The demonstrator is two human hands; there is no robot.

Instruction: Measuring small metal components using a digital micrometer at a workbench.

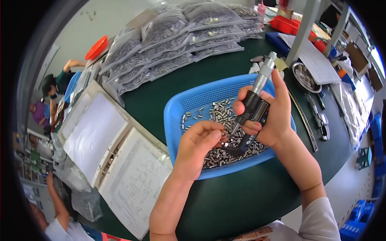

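My right hand [270, 116] grips a digital micrometer [255, 105] with a black body and a silver thimble that points up and away. My left hand [198, 144] pinches a small metal pin at the micrometer's jaws, just over a blue perforated plastic basket [189, 105]. Several small silver pins [220, 114] lie loose in the basket, heaped under both hands. The pin between my fingertips is mostly hidden.
An open ring binder [108, 148] with drawings lies to the left on the dark green table [241, 193]. Several clear bags of metal parts [177, 36] are piled at the back. A metal bowl [306, 76], hand tools and red trays sit at the right. Other people are at far left.
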